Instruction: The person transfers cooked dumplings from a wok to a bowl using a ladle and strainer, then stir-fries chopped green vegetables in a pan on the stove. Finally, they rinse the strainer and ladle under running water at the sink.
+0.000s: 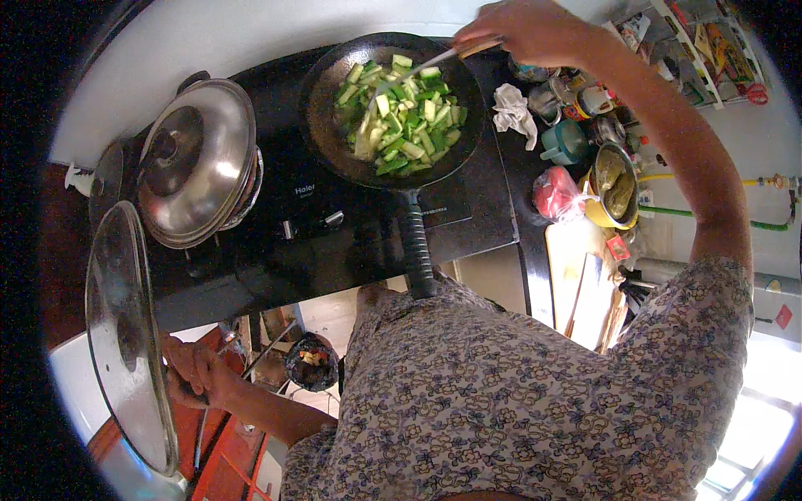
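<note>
My left hand is shut on a round glass lid with a metal rim, held nearly on edge at the left of the stove. Part of the grip is hidden by the lid. In my right hand is a spatula with a wooden handle and metal shaft. It reaches down into a dark wok on the right burner. Chopped green squash-like vegetables fill the wok's middle, and the spatula's blade lies among them. The wok's ribbed black handle points towards my body.
A lidded metal pan stands on the left burner of the black stove. Right of the stove are crumpled tissue, a teal cup, a red bagged item, a yellow container and a cutting board. A bin stands below.
</note>
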The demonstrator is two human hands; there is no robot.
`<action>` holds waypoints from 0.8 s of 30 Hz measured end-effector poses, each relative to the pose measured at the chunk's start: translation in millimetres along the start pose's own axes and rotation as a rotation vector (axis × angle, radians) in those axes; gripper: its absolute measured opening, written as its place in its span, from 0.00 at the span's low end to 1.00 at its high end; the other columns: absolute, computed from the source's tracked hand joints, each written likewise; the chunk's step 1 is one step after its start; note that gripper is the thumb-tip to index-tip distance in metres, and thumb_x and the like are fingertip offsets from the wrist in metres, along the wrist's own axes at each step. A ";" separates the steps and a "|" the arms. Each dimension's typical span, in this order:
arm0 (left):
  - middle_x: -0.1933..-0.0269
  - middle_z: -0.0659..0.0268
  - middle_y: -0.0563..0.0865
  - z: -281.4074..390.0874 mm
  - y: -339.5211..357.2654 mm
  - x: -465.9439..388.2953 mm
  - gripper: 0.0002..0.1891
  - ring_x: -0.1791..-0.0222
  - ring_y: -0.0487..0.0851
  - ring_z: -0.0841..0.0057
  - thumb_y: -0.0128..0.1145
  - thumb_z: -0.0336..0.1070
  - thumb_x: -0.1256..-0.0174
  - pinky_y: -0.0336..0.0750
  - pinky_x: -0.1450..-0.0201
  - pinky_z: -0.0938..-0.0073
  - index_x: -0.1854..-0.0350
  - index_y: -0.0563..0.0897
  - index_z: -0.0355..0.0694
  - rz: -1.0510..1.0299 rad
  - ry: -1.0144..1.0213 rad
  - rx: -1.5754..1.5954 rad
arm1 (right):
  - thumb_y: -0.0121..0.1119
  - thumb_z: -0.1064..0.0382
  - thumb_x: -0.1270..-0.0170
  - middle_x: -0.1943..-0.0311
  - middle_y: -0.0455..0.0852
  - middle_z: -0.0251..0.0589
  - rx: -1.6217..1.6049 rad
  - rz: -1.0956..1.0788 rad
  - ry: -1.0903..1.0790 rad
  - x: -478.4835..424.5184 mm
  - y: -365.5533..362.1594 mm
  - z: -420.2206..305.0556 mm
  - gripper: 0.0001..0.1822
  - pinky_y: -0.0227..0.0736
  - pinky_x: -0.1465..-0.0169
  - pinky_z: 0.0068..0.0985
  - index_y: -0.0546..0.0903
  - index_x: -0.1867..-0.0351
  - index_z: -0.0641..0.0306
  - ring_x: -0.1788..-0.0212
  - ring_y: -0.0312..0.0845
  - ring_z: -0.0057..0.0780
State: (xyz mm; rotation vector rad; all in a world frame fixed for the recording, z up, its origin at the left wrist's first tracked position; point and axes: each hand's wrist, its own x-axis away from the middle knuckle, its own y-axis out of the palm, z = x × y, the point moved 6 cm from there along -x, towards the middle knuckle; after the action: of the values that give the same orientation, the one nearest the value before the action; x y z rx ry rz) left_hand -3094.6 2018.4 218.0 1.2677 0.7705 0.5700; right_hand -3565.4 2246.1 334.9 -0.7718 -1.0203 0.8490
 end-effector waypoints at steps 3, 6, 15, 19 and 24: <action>0.81 0.68 0.63 -5.9 -5.4 -10.7 0.12 0.92 0.61 0.86 0.46 0.19 0.48 0.60 0.95 0.87 0.62 0.63 0.32 -0.003 -0.005 0.003 | 0.54 0.63 0.50 0.53 0.81 0.41 -0.443 0.238 -0.052 11.0 55.0 65.6 0.24 0.72 0.53 0.37 0.77 0.47 0.52 0.55 0.78 0.45; 0.82 0.68 0.64 -1.9 -0.7 -12.3 0.13 0.92 0.62 0.87 0.47 0.19 0.49 0.60 0.95 0.89 0.59 0.64 0.30 -0.023 0.026 0.012 | 0.52 0.51 0.38 0.63 0.82 0.51 -0.114 0.226 0.167 18.3 45.1 40.7 0.20 0.72 0.53 0.43 0.76 0.48 0.57 0.60 0.79 0.49; 0.83 0.68 0.65 -2.4 -7.9 -27.1 0.16 0.93 0.61 0.86 0.45 0.19 0.49 0.59 0.95 0.88 0.55 0.65 0.26 -0.001 -0.028 0.018 | 0.54 0.55 0.41 0.68 0.82 0.49 -0.463 0.069 0.256 41.8 88.7 -48.2 0.19 0.75 0.59 0.43 0.74 0.49 0.55 0.64 0.79 0.52; 0.83 0.68 0.64 0.6 -5.5 -29.5 0.12 0.93 0.61 0.86 0.44 0.19 0.49 0.58 0.96 0.88 0.60 0.64 0.30 0.026 -0.016 -0.027 | 0.55 0.54 0.41 0.68 0.83 0.49 -0.429 0.142 0.374 50.4 63.4 -18.1 0.18 0.75 0.59 0.42 0.77 0.50 0.56 0.64 0.80 0.49; 0.82 0.68 0.63 -7.5 -3.6 -38.1 0.10 0.93 0.61 0.87 0.45 0.20 0.49 0.56 0.96 0.89 0.65 0.63 0.34 0.027 -0.044 -0.012 | 0.56 0.55 0.42 0.69 0.83 0.51 -0.321 0.153 0.481 60.7 88.8 -14.2 0.20 0.75 0.60 0.39 0.76 0.48 0.58 0.65 0.80 0.49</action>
State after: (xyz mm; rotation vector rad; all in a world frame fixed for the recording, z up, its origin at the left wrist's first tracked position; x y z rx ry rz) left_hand -3124.5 1993.6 221.0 1.2768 0.7134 0.5658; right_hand -3555.7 2338.1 278.2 -1.2709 -0.6755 0.5887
